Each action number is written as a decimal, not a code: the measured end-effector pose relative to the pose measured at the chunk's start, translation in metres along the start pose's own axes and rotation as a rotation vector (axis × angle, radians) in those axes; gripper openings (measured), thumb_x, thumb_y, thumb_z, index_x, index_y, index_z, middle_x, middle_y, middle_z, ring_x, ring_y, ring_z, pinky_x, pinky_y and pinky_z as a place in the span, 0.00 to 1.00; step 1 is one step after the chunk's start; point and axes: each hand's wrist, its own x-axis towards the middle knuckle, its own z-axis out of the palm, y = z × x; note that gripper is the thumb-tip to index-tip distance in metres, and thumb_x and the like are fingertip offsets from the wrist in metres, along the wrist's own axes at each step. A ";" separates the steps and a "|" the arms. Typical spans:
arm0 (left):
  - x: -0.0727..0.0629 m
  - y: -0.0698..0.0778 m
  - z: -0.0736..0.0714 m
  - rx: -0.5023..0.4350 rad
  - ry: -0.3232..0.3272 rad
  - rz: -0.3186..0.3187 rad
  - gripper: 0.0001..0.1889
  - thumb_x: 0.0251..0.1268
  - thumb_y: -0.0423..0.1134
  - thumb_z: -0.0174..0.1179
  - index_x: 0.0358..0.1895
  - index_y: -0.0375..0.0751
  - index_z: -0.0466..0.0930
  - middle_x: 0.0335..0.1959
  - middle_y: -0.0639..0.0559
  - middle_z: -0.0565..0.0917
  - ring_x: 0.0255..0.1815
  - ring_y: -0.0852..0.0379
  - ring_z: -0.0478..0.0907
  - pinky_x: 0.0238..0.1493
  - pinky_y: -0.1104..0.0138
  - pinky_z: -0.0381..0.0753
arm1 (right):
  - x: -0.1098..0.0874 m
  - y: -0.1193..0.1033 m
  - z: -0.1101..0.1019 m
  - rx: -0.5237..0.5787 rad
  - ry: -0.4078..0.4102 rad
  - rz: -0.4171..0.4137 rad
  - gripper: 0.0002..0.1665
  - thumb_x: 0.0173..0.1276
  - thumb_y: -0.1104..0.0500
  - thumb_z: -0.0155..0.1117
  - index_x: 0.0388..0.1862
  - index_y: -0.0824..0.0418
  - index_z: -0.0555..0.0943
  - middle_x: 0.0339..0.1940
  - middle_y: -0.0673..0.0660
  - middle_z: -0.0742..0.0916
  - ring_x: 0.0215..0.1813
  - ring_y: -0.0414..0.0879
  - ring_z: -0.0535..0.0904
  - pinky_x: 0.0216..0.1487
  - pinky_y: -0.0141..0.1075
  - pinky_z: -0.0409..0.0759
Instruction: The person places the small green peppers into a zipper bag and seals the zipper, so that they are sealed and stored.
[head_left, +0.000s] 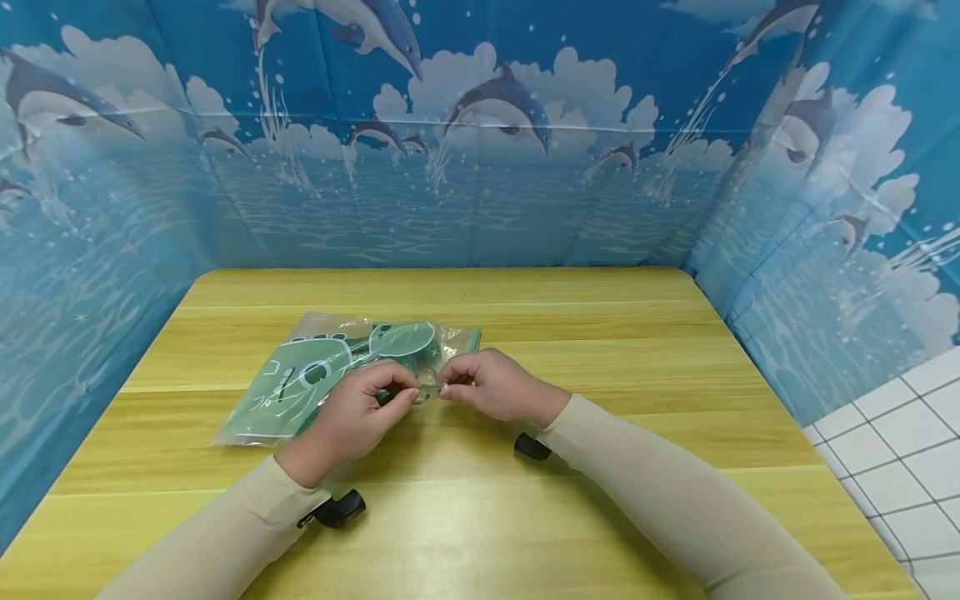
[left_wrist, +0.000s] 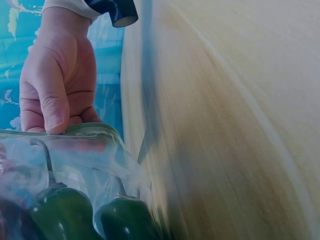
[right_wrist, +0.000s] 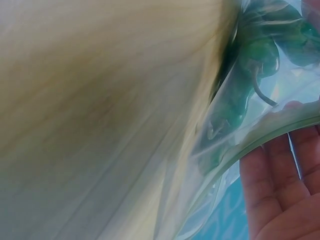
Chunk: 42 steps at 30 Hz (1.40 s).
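A clear plastic bag (head_left: 457, 337) with a green cartoon-animal print lies on the table, left of its middle. My left hand (head_left: 356, 412) pinches the bag's near edge between thumb and forefinger. Close beside it, my right hand (head_left: 498, 385) pinches the same edge. In the left wrist view, a greenish zip strip (left_wrist: 92, 128) runs along the bag's mouth. Shiny green peppers (left_wrist: 65, 212) with curved stems show through the plastic, and more green peppers (right_wrist: 260, 52) appear in the right wrist view. A dark thing (left_wrist: 15, 217) beside them is only partly visible. I cannot tell whether the zip is parted.
The bag is on a yellow wood-grain table (head_left: 585, 325). Behind it and at both sides hangs a blue curtain (head_left: 480, 200) with dolphins. White floor tiles (head_left: 892, 425) show at the right. A black camera (head_left: 341, 508) is strapped under each wrist.
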 end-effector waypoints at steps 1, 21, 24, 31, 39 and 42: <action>0.000 0.000 0.000 0.000 0.000 -0.001 0.06 0.75 0.32 0.63 0.39 0.47 0.86 0.36 0.59 0.84 0.32 0.62 0.74 0.34 0.67 0.77 | 0.000 0.000 0.000 0.000 -0.001 0.001 0.04 0.76 0.58 0.68 0.45 0.53 0.89 0.41 0.54 0.93 0.34 0.39 0.78 0.37 0.32 0.77; 0.000 0.000 0.000 -0.010 0.005 -0.011 0.06 0.74 0.32 0.64 0.39 0.48 0.85 0.35 0.58 0.83 0.33 0.61 0.75 0.35 0.66 0.78 | 0.002 0.009 0.000 -0.058 0.009 0.014 0.04 0.77 0.57 0.68 0.43 0.52 0.89 0.39 0.53 0.92 0.32 0.40 0.75 0.35 0.32 0.74; 0.000 0.000 0.000 -0.007 0.007 -0.012 0.06 0.74 0.32 0.64 0.39 0.48 0.85 0.35 0.59 0.83 0.33 0.62 0.75 0.35 0.66 0.79 | 0.003 0.011 0.000 -0.063 0.008 0.024 0.04 0.77 0.57 0.67 0.43 0.52 0.89 0.39 0.52 0.92 0.32 0.40 0.75 0.36 0.33 0.75; -0.001 -0.001 0.000 -0.009 0.011 -0.006 0.06 0.74 0.32 0.64 0.39 0.48 0.85 0.35 0.59 0.84 0.33 0.62 0.76 0.36 0.66 0.80 | 0.003 0.013 -0.001 -0.081 0.014 0.052 0.04 0.77 0.57 0.67 0.44 0.51 0.88 0.41 0.48 0.93 0.37 0.39 0.80 0.40 0.34 0.80; -0.001 -0.001 -0.001 -0.024 0.006 -0.007 0.06 0.74 0.31 0.64 0.39 0.48 0.85 0.35 0.59 0.83 0.33 0.61 0.75 0.36 0.68 0.79 | 0.004 0.014 -0.003 -0.105 0.023 0.064 0.04 0.77 0.57 0.68 0.44 0.52 0.88 0.41 0.46 0.93 0.39 0.37 0.82 0.43 0.34 0.81; 0.000 -0.001 -0.001 -0.028 0.003 -0.011 0.06 0.74 0.32 0.64 0.39 0.48 0.85 0.34 0.59 0.83 0.33 0.61 0.75 0.36 0.67 0.78 | 0.005 0.015 -0.003 -0.115 0.026 0.070 0.04 0.77 0.56 0.68 0.44 0.51 0.88 0.42 0.45 0.92 0.40 0.37 0.83 0.44 0.35 0.82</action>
